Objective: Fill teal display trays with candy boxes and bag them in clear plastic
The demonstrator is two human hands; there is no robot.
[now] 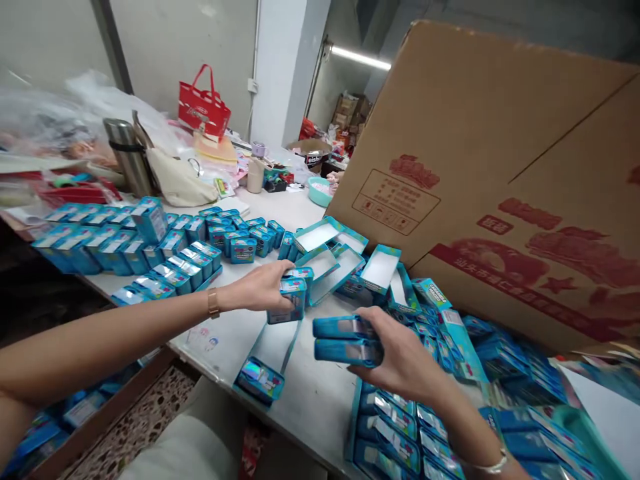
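Note:
My left hand (pixel 260 287) is closed on a pair of small blue boxes (pixel 291 301), held above the far end of a shallow open tray. That tray (pixel 280 343) has a white inside and blue sides, and one blue box (pixel 261 381) sits in its near end. To the right, my right hand (pixel 405 353) grips two more blue boxes (pixel 345 340), stacked one over the other, with thumb and fingers around their right ends. Below this hand stands a blue tray filled with rows of similar boxes (pixel 387 427).
Several white-lined trays (pixel 325 263) lie piled at the middle back, against a large cardboard carton (pixel 480 173). Rows of blue boxes (pixel 115 247) cover the table's left side. Behind them stand a steel flask (pixel 127 153), a cream pouch (pixel 180 180) and a red bag (pixel 205 110).

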